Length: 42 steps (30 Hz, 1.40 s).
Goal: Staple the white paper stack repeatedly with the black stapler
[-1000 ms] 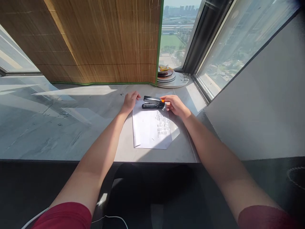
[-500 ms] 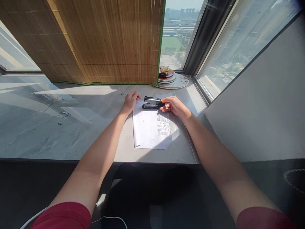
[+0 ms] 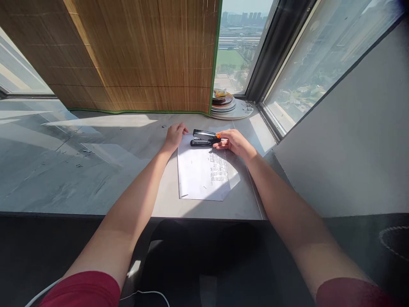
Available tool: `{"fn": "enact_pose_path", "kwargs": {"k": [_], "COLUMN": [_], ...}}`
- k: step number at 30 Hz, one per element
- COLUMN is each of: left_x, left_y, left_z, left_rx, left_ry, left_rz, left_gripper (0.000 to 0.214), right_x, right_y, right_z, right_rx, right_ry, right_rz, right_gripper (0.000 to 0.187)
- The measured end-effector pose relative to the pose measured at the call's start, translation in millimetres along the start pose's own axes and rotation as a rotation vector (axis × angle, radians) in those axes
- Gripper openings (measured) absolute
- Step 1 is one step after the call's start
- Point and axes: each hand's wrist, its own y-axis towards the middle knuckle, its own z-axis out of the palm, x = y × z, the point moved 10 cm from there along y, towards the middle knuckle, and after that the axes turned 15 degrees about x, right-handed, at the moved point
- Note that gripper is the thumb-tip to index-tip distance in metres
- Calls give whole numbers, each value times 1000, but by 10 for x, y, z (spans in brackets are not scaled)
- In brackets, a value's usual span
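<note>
A black stapler (image 3: 204, 137) with an orange end lies across the far edge of a small stack of white printed paper (image 3: 203, 172) on the grey stone sill. My right hand (image 3: 234, 142) has its fingers closed on the stapler's right, orange end. My left hand (image 3: 175, 135) rests on the paper's far left corner, fingers curled down and pressing on the sheet beside the stapler's left end.
A stack of plates (image 3: 225, 103) stands at the back right by the window glass. A bamboo blind (image 3: 140, 55) hangs behind the sill (image 3: 96, 166). Small staples lie scattered at the left (image 3: 81, 151). A grey wall (image 3: 345, 140) rises at the right.
The stapler and my right hand have shifted very slightly; my left hand stays on the paper's corner. Nothing else has moved.
</note>
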Motion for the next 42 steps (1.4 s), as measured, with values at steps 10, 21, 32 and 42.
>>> {"fn": "enact_pose_path", "kwargs": {"k": [10,21,32,42], "left_x": [129,148,134,99], "left_y": [44,48,54,51], "left_z": [-46,-24,-37,-31], "left_rx": [-37,-21,-36,-26], "left_ry": [-45,-49,-54,-49], "left_rz": [-24,-20,-21,-18], "left_gripper": [51,53,52,53], "right_x": [-9,362,435,430], "right_y": [43,-162,-142,-101], "right_z": [26,6,358,340], "right_rx": [67,-179,5,-21], "right_ry": [-66,-367,-575,-752], "right_rz": [-32,-303,-399,-427], "right_gripper": [21,26,47,32]}}
